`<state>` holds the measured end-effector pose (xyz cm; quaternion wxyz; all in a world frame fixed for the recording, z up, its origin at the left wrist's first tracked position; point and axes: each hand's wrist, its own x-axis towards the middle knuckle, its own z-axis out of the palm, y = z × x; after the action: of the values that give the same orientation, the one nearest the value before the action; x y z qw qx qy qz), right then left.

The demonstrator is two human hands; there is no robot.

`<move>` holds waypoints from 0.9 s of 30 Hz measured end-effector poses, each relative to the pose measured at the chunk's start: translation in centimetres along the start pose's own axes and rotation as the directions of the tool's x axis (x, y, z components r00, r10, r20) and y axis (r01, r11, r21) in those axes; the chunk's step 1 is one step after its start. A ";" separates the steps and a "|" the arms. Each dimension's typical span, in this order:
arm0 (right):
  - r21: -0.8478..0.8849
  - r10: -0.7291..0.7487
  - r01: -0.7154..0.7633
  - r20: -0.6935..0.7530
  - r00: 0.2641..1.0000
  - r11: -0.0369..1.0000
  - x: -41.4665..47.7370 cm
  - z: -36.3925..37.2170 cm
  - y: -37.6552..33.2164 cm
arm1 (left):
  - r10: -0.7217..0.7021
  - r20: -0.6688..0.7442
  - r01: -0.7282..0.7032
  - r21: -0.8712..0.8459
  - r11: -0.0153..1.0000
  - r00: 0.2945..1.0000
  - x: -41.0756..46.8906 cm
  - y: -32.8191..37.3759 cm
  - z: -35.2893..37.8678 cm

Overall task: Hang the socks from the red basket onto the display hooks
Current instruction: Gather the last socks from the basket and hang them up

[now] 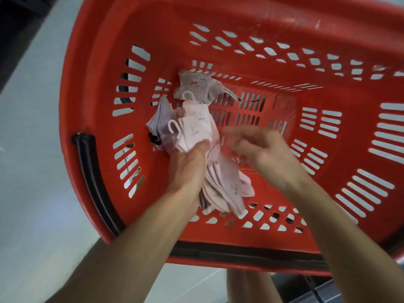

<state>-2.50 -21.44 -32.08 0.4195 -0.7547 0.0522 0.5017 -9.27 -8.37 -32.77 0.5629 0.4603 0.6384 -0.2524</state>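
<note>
Sock pickup from red basket [87, 68].
Left hand [188, 165] clasps the socks [193, 130] for lifting; right hand [260, 149], at 3 o'clock, fingers loosely spread.

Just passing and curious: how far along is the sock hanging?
Nothing hung shows in this view. The left hand grips a bundle of pink socks in the red basket; the right hand hovers open beside it. Remaining: grey socks and lilac socks lie loose inside.

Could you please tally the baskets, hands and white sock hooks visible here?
Red basket: 1
Hands: 2, left hand gripping pink socks, right hand holding nothing
White hooks: 2
Total: 5
</note>
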 end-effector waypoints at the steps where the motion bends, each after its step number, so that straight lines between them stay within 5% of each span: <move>1: -0.152 -0.082 0.061 -0.134 0.988 0.986 1.3 -0.4 0.4 | 0.033 -0.009 -0.033 0.002 0.999 0.999 0.1 -0.3 -0.7; 3: -0.492 -0.230 0.109 -0.192 0.954 0.864 4.4 -0.3 1.0 | 0.043 0.010 -0.043 -0.013 0.999 0.999 -0.4 -0.7 -1.6; 5: -0.713 -0.281 0.189 -0.012 0.960 0.675 7.6 0.7 1.5 | 0.007 0.036 -0.005 -0.053 0.999 0.999 -0.8 -1.0 -2.1; 9: -0.887 -0.138 0.293 0.260 0.956 0.357 12.1 2.7 2.5 | -0.085 0.037 0.091 -0.167 0.982 0.996 -0.9 -1.2 -2.4; 12: -0.915 -0.089 0.257 0.241 0.966 0.312 13.9 3.3 2.7 | -0.112 0.036 0.117 -0.178 0.977 0.993 -0.7 -1.3 -2.5; 16: -0.907 -0.164 0.239 0.193 0.967 0.345 14.0 3.9 3.0 | -0.018 0.086 0.034 -0.191 0.981 0.996 -1.2 -1.1 -2.5; 20: -0.820 -0.300 0.240 0.088 0.950 0.520 12.0 3.2 2.4 | 0.108 0.111 -0.087 -0.180 0.980 0.988 -2.9 -0.2 -2.8; 27: -0.534 -0.410 0.179 -0.352 0.842 0.826 0.4 0.1 -2.5 | 0.235 0.170 -0.201 -0.196 0.960 0.957 -9.4 3.1 -4.9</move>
<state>-1.12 -19.65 -30.99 0.2690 -0.9286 -0.0984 0.2359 -9.47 -5.75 -22.04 0.6847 0.4499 0.5463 -0.1743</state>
